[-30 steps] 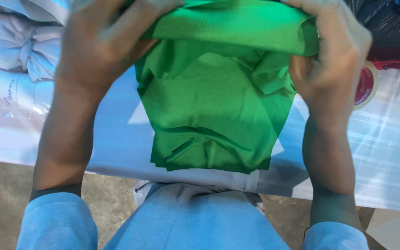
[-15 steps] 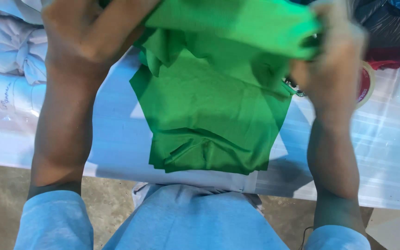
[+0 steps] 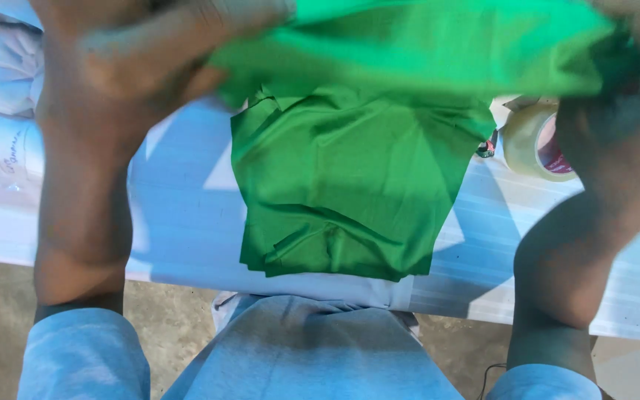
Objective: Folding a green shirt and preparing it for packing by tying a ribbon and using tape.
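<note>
Both hands pinch the upper edge of a bright green folded cotton garment: left hand w/ grip pressed on its left corner, right hand clamped on the right. Garment's lower half lies at the desk's near edge. Beige tape roll sits just beside the cloth.

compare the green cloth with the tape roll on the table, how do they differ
The green cloth is large, soft and folded, lifted at its top edge by both hands; the tape roll is small, rigid and round, resting untouched. The cloth is green, the roll pale. Both are on the white table.
</note>
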